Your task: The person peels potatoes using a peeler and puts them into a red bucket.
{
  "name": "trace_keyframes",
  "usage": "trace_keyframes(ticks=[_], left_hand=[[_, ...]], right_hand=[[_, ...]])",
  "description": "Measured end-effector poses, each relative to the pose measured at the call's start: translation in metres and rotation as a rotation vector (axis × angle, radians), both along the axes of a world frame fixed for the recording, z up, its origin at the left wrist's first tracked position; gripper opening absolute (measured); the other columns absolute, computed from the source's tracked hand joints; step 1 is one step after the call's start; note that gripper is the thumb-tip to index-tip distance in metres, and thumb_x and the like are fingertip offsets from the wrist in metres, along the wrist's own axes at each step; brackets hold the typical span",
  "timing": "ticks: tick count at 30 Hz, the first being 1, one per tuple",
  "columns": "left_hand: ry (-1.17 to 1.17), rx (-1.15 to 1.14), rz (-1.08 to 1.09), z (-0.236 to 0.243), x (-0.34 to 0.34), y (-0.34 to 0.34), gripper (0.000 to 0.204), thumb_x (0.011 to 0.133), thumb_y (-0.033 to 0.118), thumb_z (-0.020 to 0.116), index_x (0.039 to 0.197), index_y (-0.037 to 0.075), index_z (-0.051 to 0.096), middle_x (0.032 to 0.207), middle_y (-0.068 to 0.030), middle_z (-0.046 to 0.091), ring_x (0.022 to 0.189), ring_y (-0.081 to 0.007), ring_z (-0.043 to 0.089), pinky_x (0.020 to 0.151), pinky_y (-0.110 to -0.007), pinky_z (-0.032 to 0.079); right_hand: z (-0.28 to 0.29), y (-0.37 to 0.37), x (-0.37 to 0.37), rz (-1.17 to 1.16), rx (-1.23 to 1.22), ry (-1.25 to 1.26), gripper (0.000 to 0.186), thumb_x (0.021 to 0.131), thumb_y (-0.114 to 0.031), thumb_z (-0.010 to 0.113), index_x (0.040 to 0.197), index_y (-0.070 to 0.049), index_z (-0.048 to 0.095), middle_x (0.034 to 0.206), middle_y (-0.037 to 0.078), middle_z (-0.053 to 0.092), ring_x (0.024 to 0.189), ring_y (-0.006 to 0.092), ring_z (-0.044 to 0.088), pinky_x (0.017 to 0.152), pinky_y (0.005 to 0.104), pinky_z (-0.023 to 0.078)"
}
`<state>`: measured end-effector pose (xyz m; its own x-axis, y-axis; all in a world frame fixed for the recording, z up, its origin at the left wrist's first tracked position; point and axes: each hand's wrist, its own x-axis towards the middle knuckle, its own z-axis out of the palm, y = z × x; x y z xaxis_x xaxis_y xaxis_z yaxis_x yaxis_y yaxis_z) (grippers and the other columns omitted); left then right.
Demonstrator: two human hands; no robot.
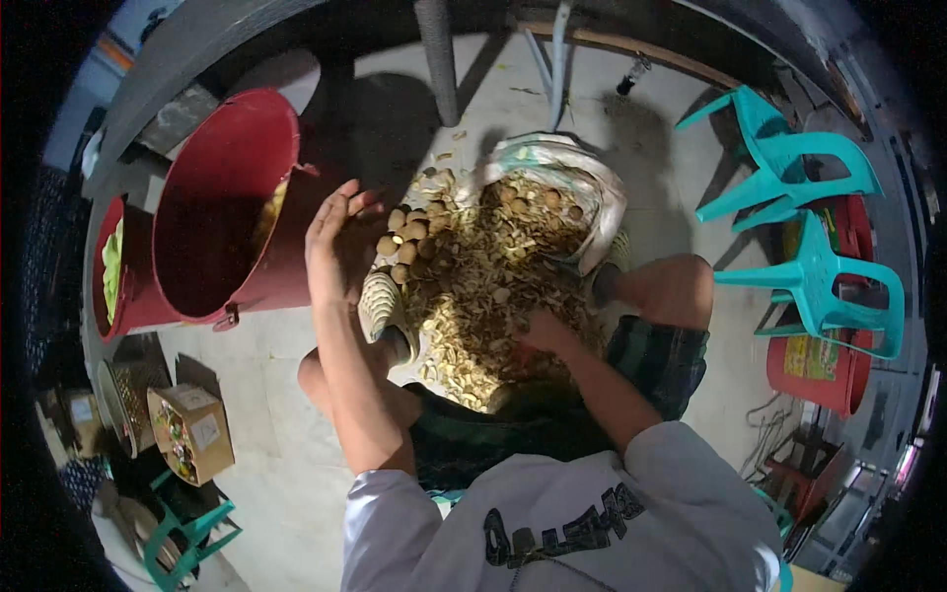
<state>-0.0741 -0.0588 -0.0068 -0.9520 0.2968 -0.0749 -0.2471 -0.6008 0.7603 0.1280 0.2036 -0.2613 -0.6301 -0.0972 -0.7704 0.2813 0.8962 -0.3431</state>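
My left hand (340, 227) is raised beside the large red tub, its fingers apart and nothing visible in them. My right hand (548, 333) is low over a heap of brown and pale peelings (483, 257) between my legs. Its fingers look curled, but shadow hides most of them, and a reddish-orange bit shows just below. Several round brown fruits or tubers (414, 229) lie at the heap's left edge; their exact kind is unclear. A few more rest in the mouth of a whitish sack (602, 187) at the heap's far side.
On the left stand the large red tub (222, 197), with yellowish contents, and a smaller red tub (143, 286). A cardboard box (202, 429) is nearer. Teal plastic chairs (814, 281) and a red bucket (819, 370) stand at right. A grey post (437, 69) rises beyond the sack.
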Motion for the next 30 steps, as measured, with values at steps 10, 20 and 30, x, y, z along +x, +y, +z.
trace_keyframes(ticks=[10,20,30], left_hand=[[0.272,-0.860,-0.098,-0.072,-0.025,0.042,0.034,0.083,0.012,0.067,0.110,-0.006,0.057,0.092,-0.0129,0.067,0.083,-0.0144,0.061,0.073,-0.027,0.048],[0.090,-1.557,-0.919,-0.273,-0.046,0.169,0.061,0.084,0.038,0.061,0.133,0.005,0.045,0.112,-0.0200,0.062,0.096,-0.0355,0.062,0.092,-0.041,0.048],[0.297,-1.858,-0.848,-0.395,-0.063,0.250,0.063,0.082,0.031,0.067,0.136,0.012,0.042,0.136,-0.0119,0.045,0.136,-0.0364,0.024,0.109,-0.053,0.025]], right_hand=[[0.080,0.102,-0.093,-0.245,-0.042,0.418,0.030,0.085,-0.027,0.065,0.093,0.002,0.063,0.081,0.014,0.063,0.076,0.0292,0.062,0.075,0.0384,0.052],[0.219,0.206,-0.140,-0.181,0.090,0.600,0.031,0.076,-0.026,0.070,0.094,-0.001,0.062,0.087,0.020,0.064,0.082,0.0392,0.062,0.076,0.0455,0.049],[0.248,0.180,-0.143,-0.538,0.156,0.507,0.036,0.080,-0.023,0.067,0.108,-0.002,0.061,0.102,0.024,0.060,0.102,0.0385,0.055,0.088,0.0443,0.044]])
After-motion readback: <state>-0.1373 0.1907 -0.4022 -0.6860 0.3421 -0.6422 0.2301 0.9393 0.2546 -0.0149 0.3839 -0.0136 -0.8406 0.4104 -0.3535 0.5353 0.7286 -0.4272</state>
